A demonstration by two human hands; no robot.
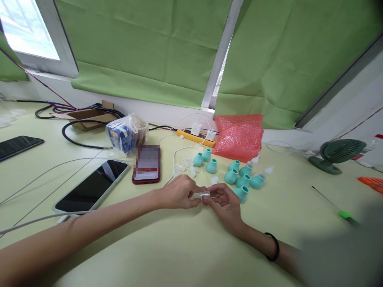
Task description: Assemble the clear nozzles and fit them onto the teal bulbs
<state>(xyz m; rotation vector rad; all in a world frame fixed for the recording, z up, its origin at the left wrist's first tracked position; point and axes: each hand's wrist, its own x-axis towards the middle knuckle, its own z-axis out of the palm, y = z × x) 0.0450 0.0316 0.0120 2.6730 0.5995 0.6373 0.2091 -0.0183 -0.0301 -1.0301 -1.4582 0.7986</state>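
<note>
My left hand (179, 192) and my right hand (225, 203) meet over the pale green table (185, 247), both pinching one small clear plastic piece (205, 194) between the fingertips. Just beyond them lie several teal rubber bulbs (236, 175); two at the right carry clear nozzle tips (268, 170). A few loose clear plastic parts (188, 167) lie to the left of the bulbs. A black band (273, 247) circles my right wrist.
A red phone (146, 164) and a larger dark phone (92, 185) lie at left, another dark phone (16, 144) far left. White cables (44, 171), a bagged carton (125, 133), a yellow power strip (196, 135), red bubble wrap (239, 135) and a green fan (338, 153) ring the area.
</note>
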